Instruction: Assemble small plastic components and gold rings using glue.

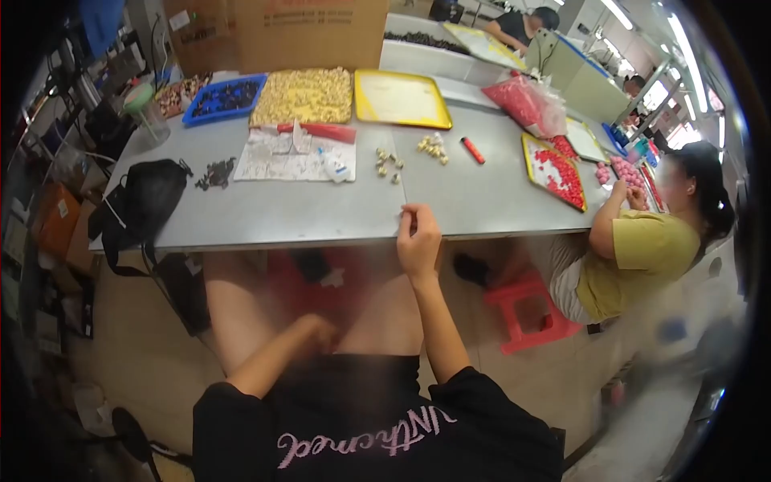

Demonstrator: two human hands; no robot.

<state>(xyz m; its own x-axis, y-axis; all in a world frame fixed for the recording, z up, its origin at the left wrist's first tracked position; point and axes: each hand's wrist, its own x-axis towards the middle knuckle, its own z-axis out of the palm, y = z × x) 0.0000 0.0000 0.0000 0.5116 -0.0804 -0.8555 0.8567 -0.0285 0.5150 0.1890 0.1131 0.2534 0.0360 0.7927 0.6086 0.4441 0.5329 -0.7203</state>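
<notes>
My right hand (pixel 419 243) rests at the table's front edge, its fingers curled and pressed together; whatever they may hold is hidden. Over my lap, my left hand (pixel 318 331) is smeared by motion, so its fingers cannot be made out. Beyond my right hand on the grey table (pixel 305 217) lie two loose clusters of small pale yellow pieces, a nearer cluster (pixel 389 165) and a farther cluster (pixel 432 148). A red and black stick-like item (pixel 472 150) lies to their right. A marked white sheet (pixel 273 163) is on the left, bearing a small white and blue packet (pixel 337 167).
Along the back stand a blue tray (pixel 190 117) of dark pieces, pale yellow pieces (pixel 301 95) in a tray and a yellow-rimmed tray (pixel 401 98). A black bag (pixel 148 201) covers the left corner. At right, a co-worker (pixel 654 241) sits beside a tray of red pieces (pixel 558 175).
</notes>
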